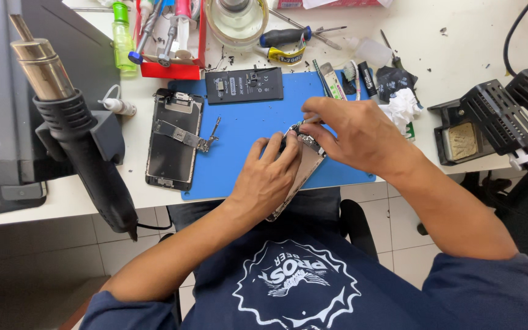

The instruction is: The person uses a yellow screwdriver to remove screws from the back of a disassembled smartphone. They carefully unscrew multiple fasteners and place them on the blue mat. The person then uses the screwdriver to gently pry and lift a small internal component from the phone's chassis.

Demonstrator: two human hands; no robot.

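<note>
A person in a dark blue printed shirt bends over an opened phone body (305, 164) at the near edge of a blue work mat (249, 131) on a white table (472, 36). The left hand (267, 177) lies flat over the phone's lower half, fingers (274, 146) close together and pressing it down, the phone's bottom end jutting past the table edge toward the lap. The right hand (349, 131) comes in from the right, its fingers pinched on a slim tool (310, 119) whose tip meets the upper end of the phone; what kind of tool it is cannot be told.

To the left on the mat, partly over its edge, rests a detached screen assembly (174, 140) face down, a metal plate and flex cable across its back. A black phone battery (244, 84) lies at the mat's far edge. Beyond it stand a red tray (169, 68) of tools, a green bottle (123, 40), a roll of clear tape (236, 21) and a black-handled screwdriver (291, 35). A crumpled white tissue (402, 107) sits just right of the right hand. A black hot-air gun (71, 122) with a brass nozzle hangs at the left, and a soldering stand (478, 125) with a sponge occupies the table's right end.
</note>
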